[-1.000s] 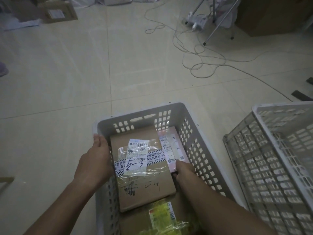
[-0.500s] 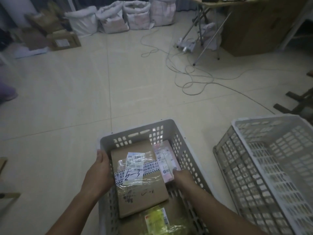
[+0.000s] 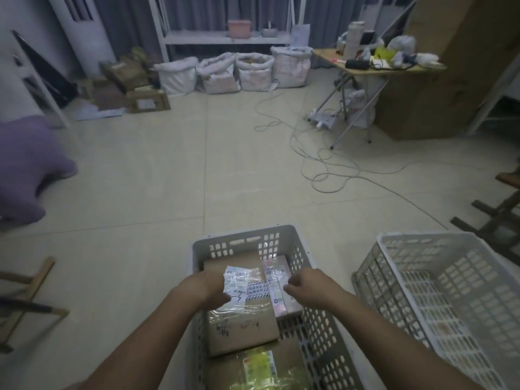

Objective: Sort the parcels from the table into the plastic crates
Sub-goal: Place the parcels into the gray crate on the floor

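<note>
A grey plastic crate (image 3: 292, 237) stands on the floor just in front of me. Inside lie a taped brown cardboard parcel (image 3: 244, 325), a small pink box (image 3: 277, 273) against the right wall, and a yellow-labelled parcel (image 3: 260, 370) nearest me. My left hand (image 3: 206, 288) hovers over the cardboard parcel's left edge with its fingers bent down and holds nothing that I can see. My right hand (image 3: 305, 287) hangs loosely curled just right of the pink box, apart from it. A second white crate (image 3: 422, 240) stands tilted at the right.
Cables (image 3: 323, 170) trail across the tiled floor ahead. A folding table (image 3: 374, 68) with clutter and big cardboard boxes stand at the back right. Several filled sacks (image 3: 236, 71) line the back. Wooden frames sit at the far left and right edges.
The view has tilted up to take in the room. My left hand has come off the crate's left side and my right hand has let go of the pink box; both are raised.
</note>
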